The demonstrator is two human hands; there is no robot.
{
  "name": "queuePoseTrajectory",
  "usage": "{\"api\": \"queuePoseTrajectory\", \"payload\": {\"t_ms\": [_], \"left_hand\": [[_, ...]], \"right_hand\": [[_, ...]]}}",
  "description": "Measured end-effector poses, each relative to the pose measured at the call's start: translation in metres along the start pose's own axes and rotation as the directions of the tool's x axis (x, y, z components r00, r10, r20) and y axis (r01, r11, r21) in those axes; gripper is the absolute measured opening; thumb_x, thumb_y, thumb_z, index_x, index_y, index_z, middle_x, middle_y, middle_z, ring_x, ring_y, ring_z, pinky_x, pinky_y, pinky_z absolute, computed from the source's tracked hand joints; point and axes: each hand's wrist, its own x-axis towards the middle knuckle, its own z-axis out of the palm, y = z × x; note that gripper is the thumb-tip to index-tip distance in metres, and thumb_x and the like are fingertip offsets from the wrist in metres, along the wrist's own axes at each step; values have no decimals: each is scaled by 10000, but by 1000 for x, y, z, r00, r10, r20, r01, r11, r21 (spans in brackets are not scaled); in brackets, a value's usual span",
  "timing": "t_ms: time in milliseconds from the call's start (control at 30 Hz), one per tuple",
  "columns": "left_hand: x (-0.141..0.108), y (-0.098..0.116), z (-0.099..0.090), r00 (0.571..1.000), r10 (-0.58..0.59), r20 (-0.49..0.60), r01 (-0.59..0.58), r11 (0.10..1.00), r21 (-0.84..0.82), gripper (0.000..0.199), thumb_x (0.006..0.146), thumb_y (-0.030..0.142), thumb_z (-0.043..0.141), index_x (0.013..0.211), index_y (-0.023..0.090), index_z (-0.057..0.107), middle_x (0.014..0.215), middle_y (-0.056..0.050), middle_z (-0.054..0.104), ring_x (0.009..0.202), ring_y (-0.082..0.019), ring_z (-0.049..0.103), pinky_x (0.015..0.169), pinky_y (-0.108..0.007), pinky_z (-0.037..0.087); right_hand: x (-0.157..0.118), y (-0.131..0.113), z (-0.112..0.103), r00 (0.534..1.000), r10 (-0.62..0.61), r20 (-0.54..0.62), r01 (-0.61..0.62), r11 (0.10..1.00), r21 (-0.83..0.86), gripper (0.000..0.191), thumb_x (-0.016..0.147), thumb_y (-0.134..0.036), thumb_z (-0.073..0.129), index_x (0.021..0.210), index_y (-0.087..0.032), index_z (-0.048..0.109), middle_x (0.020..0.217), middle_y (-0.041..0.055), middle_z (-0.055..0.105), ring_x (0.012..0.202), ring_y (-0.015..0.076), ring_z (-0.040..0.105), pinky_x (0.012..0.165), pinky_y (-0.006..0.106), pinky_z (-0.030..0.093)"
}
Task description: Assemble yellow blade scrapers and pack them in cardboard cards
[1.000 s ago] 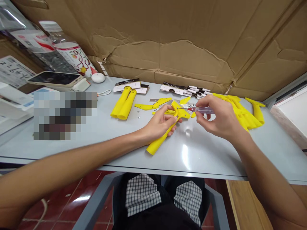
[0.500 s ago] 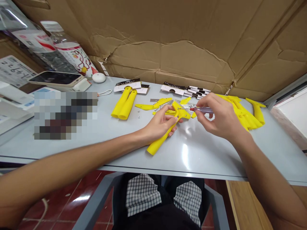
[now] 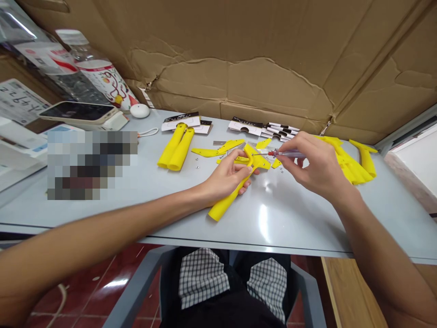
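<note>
My left hand [image 3: 228,176] is closed around a yellow plastic scraper handle [image 3: 223,207], whose round grip slants toward the table's front edge. Its flared head points away from me and carries small screws. Between the thumb and fingers of my right hand [image 3: 312,161] is a screwdriver [image 3: 288,154] with a clear purplish handle and a red collar. The thin shaft lies across the yellow head, its tip at or close to a screw there. Behind the head are yellow clamp pieces [image 3: 232,145], metal blades [image 3: 220,143] and loose screws [image 3: 282,170].
Two yellow handles [image 3: 180,152] lie at the left, near printed cards [image 3: 180,122]. More cards [image 3: 246,125] lie at the back. Yellow parts [image 3: 355,166] are piled at right. A phone [image 3: 78,110], bottles [image 3: 102,73] and a blurred patch are at left; cardboard [image 3: 239,86] stands behind.
My right hand and the screwdriver have shifted very slightly to the right, with the fingers rolled a little around its handle. The left hand and yellow handle stay almost still.
</note>
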Motion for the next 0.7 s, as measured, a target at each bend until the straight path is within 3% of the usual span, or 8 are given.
{"api": "queuePoseTrajectory", "payload": {"t_ms": [133, 267, 433, 600, 700], "left_hand": [[0, -1, -1, 1000, 2, 14, -2, 1000, 6, 205, 1056, 117, 562, 1110, 249, 414, 874, -41, 738, 505, -78, 530, 490, -237, 423], [0, -4, -3, 999, 18, 32, -18, 1000, -19, 236, 1035, 154, 622, 1123, 250, 426, 881, -47, 735, 525, -88, 546, 495, -241, 424], [1, -6, -5, 999, 32, 43, -32, 999, -5, 255, 1024, 177, 644, 1140, 252, 429, 888, -51, 739, 528, -92, 543, 497, -248, 422], [1, -5, -4, 999, 27, 39, -27, 1000, -11, 245, 1026, 160, 631, 1139, 251, 433, 936, -52, 749, 538, -83, 541, 502, -244, 424], [1, -5, -3, 999, 22, 33, -21, 1000, -15, 230, 1036, 150, 612, 1140, 251, 433, 975, -65, 756, 541, -81, 548, 503, -245, 429]], "right_hand": [[0, -2, 0, 1000, -11, -3, 11, 999, 43, 86, 997, -173, 629, 972, -249, 662, 981, 48, 695, 741, 162, 658, 607, 303, 542], [-2, -1, 2, 1000, 19, -15, -19, 1000, -16, 41, 1008, -237, 631, 1042, -251, 648, 995, 51, 741, 726, 172, 681, 609, 319, 542], [-5, 2, 3, 998, 67, -23, -69, 992, -104, 98, 1050, -235, 544, 1056, -243, 641, 846, 23, 759, 663, 182, 692, 629, 335, 533], [-4, 1, 3, 1000, 5, -17, -5, 1000, 10, 107, 1042, -201, 588, 1112, -246, 654, 1033, 58, 782, 806, 190, 730, 690, 330, 586], [-3, -2, 3, 1000, -16, -5, 16, 997, 75, 106, 1028, -174, 609, 1093, -241, 660, 1030, 58, 750, 799, 176, 702, 674, 317, 593]]}}
